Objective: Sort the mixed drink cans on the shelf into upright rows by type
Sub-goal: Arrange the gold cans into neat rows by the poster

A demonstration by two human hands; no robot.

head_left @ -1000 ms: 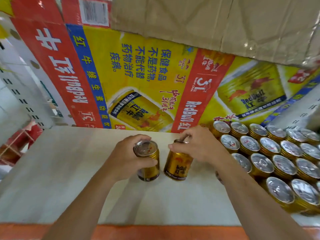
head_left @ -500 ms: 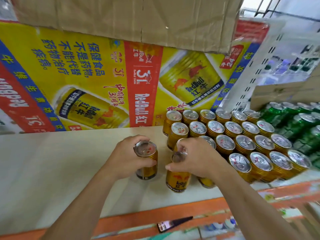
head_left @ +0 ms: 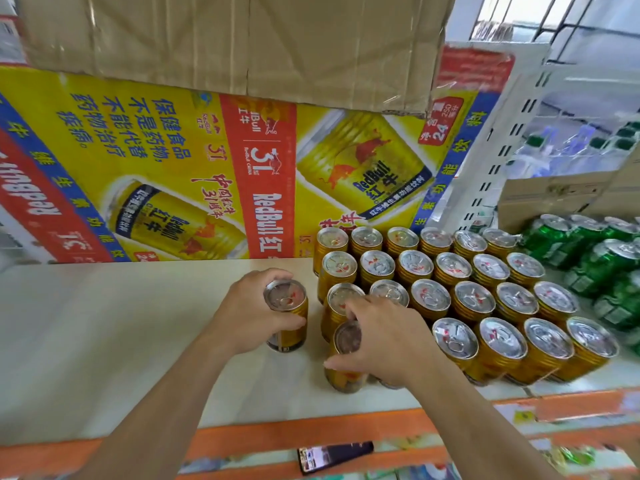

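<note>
On the white shelf (head_left: 104, 341) my left hand (head_left: 249, 313) grips an upright gold can (head_left: 286, 315) from its left side. My right hand (head_left: 384, 337) holds a second gold can (head_left: 346, 358) from above, fingers curled over its rim, at the front left corner of a block of upright gold cans (head_left: 467, 289). That block stands in several rows to the right. Green cans (head_left: 602, 265) lie jumbled at the far right.
A yellow and red drink carton (head_left: 173, 168) forms the back wall, with a plain cardboard box (head_left: 225, 39) above it. The shelf has an orange front edge (head_left: 311, 434). A dark phone-like object (head_left: 334, 455) lies below it. White perforated uprights (head_left: 502, 143) stand at right.
My right hand has carried its can rightwards up against the gold block. The view has swung right, bringing the green cans into sight. My left hand still grips its can.
</note>
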